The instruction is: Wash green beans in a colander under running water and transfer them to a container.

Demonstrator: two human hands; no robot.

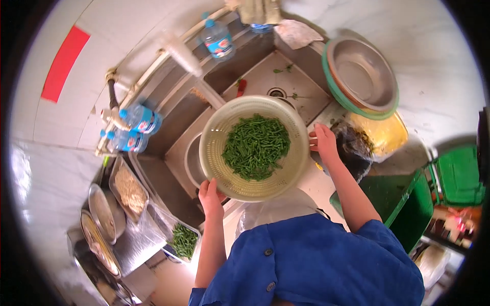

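Note:
In front of my body, a pale plastic colander is held over the near side of a steel double sink. Cut green beans lie heaped in its middle. My left hand grips the rim at the lower left, some of its fingers hidden beneath the edge. On the opposite side, my right hand has its fingertips against the rim. Partly covered by the colander, a metal bowl sits in the left basin. A red-handled tool and green scraps lie in the right basin, near its drain.
Plastic bottles stand along the sink's back ledge. Stacked basins occupy the right counter, beside a black plastic bag and a yellow container. A green bin stands at right. A tray of greens is at lower left.

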